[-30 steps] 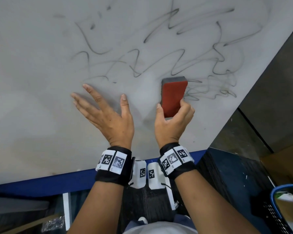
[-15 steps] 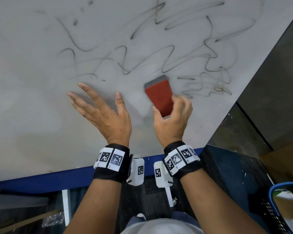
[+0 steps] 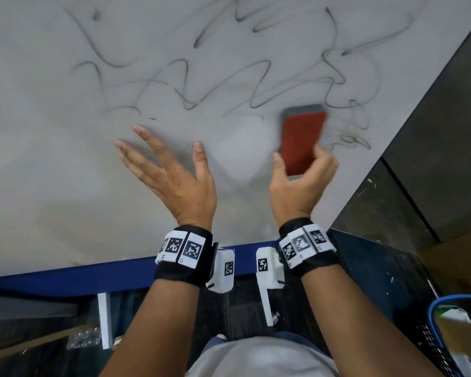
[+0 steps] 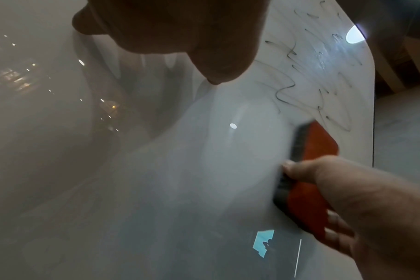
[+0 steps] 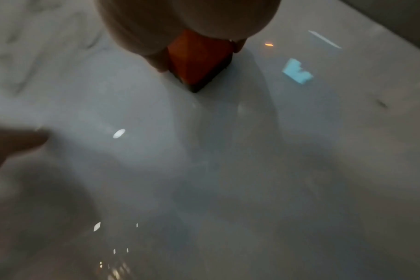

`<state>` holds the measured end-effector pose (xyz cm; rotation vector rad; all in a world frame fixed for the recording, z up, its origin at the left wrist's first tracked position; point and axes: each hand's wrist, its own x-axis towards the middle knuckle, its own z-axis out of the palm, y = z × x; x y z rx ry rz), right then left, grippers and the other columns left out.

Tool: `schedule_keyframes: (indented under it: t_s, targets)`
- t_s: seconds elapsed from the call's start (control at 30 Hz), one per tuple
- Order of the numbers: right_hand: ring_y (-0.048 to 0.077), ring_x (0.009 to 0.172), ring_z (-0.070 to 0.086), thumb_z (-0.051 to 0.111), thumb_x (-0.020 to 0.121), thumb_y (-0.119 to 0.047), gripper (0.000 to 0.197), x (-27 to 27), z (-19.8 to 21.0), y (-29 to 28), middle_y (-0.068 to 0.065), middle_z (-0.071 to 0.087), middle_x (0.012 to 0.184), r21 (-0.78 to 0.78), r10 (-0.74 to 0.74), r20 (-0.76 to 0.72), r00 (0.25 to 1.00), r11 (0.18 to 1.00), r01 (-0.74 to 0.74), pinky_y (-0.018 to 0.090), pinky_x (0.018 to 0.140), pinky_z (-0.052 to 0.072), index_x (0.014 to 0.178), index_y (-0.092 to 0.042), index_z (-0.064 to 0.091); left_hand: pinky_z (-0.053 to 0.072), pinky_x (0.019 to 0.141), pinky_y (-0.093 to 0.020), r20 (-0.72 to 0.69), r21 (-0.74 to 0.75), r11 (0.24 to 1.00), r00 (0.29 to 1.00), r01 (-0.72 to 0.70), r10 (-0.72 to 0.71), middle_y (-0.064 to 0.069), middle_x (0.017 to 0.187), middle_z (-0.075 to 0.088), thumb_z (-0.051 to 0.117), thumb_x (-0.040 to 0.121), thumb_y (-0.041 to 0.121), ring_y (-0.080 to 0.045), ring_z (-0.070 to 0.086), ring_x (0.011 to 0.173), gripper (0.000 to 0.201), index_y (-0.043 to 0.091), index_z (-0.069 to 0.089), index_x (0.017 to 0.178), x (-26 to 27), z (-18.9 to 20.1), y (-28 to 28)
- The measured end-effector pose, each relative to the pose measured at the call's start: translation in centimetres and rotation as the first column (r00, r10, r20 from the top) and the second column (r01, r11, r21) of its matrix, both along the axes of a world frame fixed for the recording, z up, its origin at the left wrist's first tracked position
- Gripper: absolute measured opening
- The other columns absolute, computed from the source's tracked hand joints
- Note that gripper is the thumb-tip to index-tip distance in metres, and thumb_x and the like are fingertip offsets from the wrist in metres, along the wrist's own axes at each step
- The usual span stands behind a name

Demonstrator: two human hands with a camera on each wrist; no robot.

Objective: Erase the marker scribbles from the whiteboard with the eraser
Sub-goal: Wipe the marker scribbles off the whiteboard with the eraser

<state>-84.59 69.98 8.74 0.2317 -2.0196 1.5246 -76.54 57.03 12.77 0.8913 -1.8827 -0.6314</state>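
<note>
A whiteboard (image 3: 52,186) fills the upper head view, covered across its upper half with black marker scribbles (image 3: 256,77). My right hand (image 3: 299,183) grips the lower end of a red eraser (image 3: 301,140) with a grey felt face, pressed flat on the board beside the scribbles at the right; it is blurred. The left wrist view shows the eraser (image 4: 309,170) and the right hand (image 4: 362,204) around it, below the scribbles (image 4: 319,85). The right wrist view shows the eraser (image 5: 199,60). My left hand (image 3: 172,175) lies flat on the board with fingers spread, left of the eraser.
The board's blue lower frame (image 3: 65,276) runs across the near side. Its right edge (image 3: 408,126) slants down beside a dark floor. A blue-rimmed basket (image 3: 457,333) with papers stands at the lower right. A paler wiped patch (image 3: 242,148) lies between my hands.
The eraser swept left, then back to the right toward the scribbles near the board's right edge. A paler wiped patch shows between the hands. My left hand stays flat on the board.
</note>
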Motion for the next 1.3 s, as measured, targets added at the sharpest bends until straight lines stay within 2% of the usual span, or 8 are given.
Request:
schedule_keyframes:
  t_s: [0.3, 0.47, 0.67, 0.83, 0.93, 1.03, 1.17, 1.3]
  targets:
    - [0.032, 0.103, 0.048, 0.082, 0.068, -0.015, 0.053, 0.5, 0.0, 0.5, 0.020, 0.052, 0.115, 0.206, 0.094, -0.066, 0.993, 0.975, -0.078, 0.045, 0.090, 0.045, 0.113, 0.001, 0.058, 0.003, 0.120, -0.048, -0.004, 0.032, 0.999, 1.000, 0.014, -0.014, -0.033, 0.159, -0.006, 0.054, 0.097, 0.046, -0.045, -0.003, 0.148, 0.086, 0.001, 0.010, 0.156, -1.2, -0.2, 2.0]
    - [0.033, 0.109, 0.048, 0.078, 0.075, -0.026, 0.060, -2.1, -0.3, 3.3, 0.018, 0.048, 0.120, -0.091, -0.048, 0.112, 0.993, 0.994, 0.058, 0.053, 0.083, 0.051, 0.120, 0.003, 0.050, 0.018, 0.117, -0.062, 0.036, 0.051, 0.998, 0.999, 0.036, -0.037, -0.032, 0.159, -0.010, 0.054, 0.096, 0.054, -0.045, -0.005, 0.148, 0.093, 0.003, 0.006, 0.156, -1.6, -0.5, 2.9]
    - [0.032, 0.105, 0.047, 0.082, 0.071, -0.021, 0.055, -0.9, -0.1, 3.2, 0.020, 0.052, 0.117, 0.215, 0.097, -0.023, 0.995, 0.973, -0.089, 0.044, 0.091, 0.044, 0.115, 0.001, 0.057, 0.015, 0.117, -0.062, 0.063, 0.060, 0.996, 0.995, 0.068, -0.072, -0.033, 0.158, -0.011, 0.058, 0.092, 0.057, -0.047, -0.007, 0.148, 0.100, 0.002, 0.005, 0.156, -2.2, -0.7, 4.5]
    - [0.030, 0.111, 0.047, 0.078, 0.077, -0.024, 0.060, -4.3, 0.4, 6.6, 0.010, 0.044, 0.123, -0.095, -0.079, 0.088, 0.993, 0.992, 0.087, 0.048, 0.082, 0.054, 0.125, 0.000, 0.050, 0.018, 0.117, -0.062, 0.086, 0.061, 0.995, 0.993, 0.079, -0.084, -0.030, 0.159, -0.013, 0.063, 0.089, 0.055, -0.045, -0.007, 0.148, 0.102, 0.007, 0.003, 0.157, -2.0, -0.9, 4.7]
    - [0.034, 0.108, 0.048, 0.079, 0.075, -0.023, 0.059, -2.9, 0.5, 5.3, 0.018, 0.047, 0.121, -0.034, -0.019, 0.071, 0.997, 0.999, 0.021, 0.048, 0.085, 0.052, 0.121, 0.001, 0.052, 0.023, 0.115, -0.062, 0.089, 0.063, 0.994, 0.992, 0.086, -0.091, -0.029, 0.159, -0.014, 0.062, 0.089, 0.052, -0.045, -0.007, 0.148, 0.100, 0.010, 0.002, 0.157, -2.5, -0.8, 5.3]
    - [0.034, 0.109, 0.048, 0.080, 0.073, -0.022, 0.056, -2.9, -0.1, 5.8, 0.020, 0.050, 0.121, 0.121, 0.048, 0.040, 0.998, 0.991, -0.053, 0.040, 0.091, 0.046, 0.119, 0.000, 0.055, 0.022, 0.115, -0.063, 0.102, 0.051, 0.995, 0.991, 0.084, -0.088, -0.030, 0.159, -0.013, 0.062, 0.089, 0.052, -0.045, -0.007, 0.148, 0.100, 0.010, 0.002, 0.157, -2.8, -0.9, 5.7]
    - [0.031, 0.108, 0.051, 0.078, 0.077, -0.020, 0.059, -5.5, 0.5, 8.6, 0.020, 0.047, 0.123, -0.156, -0.084, 0.137, 0.987, 0.982, 0.105, 0.005, 0.079, 0.042, 0.124, 0.003, 0.051, 0.015, 0.120, -0.056, 0.128, 0.043, 0.996, 0.989, 0.073, -0.078, -0.029, 0.160, -0.013, 0.064, 0.089, 0.051, -0.044, -0.006, 0.148, 0.101, 0.011, 0.003, 0.158, -2.7, -0.9, 5.8]
    - [0.031, 0.107, 0.052, 0.079, 0.076, -0.026, 0.060, -3.7, 1.0, 6.3, 0.016, 0.048, 0.122, -0.114, -0.021, 0.118, 0.993, 0.993, 0.034, 0.040, 0.081, 0.055, 0.123, 0.000, 0.052, 0.013, 0.119, -0.051, 0.128, 0.032, 0.997, 0.989, 0.070, -0.073, -0.028, 0.160, -0.012, 0.065, 0.089, 0.049, -0.045, -0.005, 0.148, 0.100, 0.012, 0.002, 0.158, -2.7, -1.0, 5.9]
